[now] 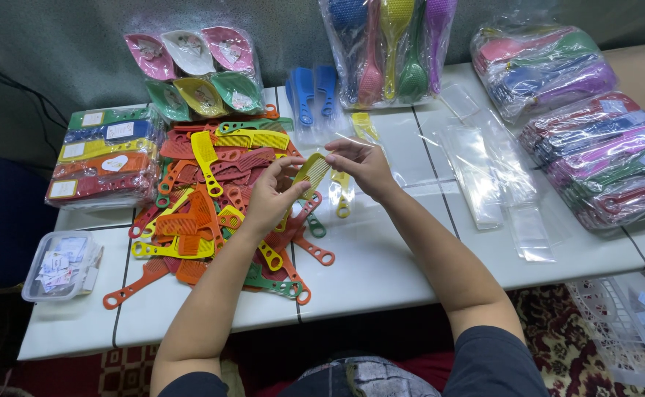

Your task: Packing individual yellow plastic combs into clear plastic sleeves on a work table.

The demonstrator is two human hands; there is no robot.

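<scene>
On the white worktop (381,265) I see a heap of bright combs (212,213), and just above its right edge I hold one olive-yellow comb (312,173). It looks light, stiff and slick, best gripped by its spine and ends. My left hand (269,200) pinches its lower end from below with forearm angled in, while my right hand (364,163) pinches the top edge, wrist bent.

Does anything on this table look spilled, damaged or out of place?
Nothing looks damaged. The loose combs lie in a jumbled heap at mixed angles, unlike the neat wrapped stacks beside them. Clear sleeves are strewn unevenly. Both hands, left hand and right hand, hold a yellow-green comb.
</scene>
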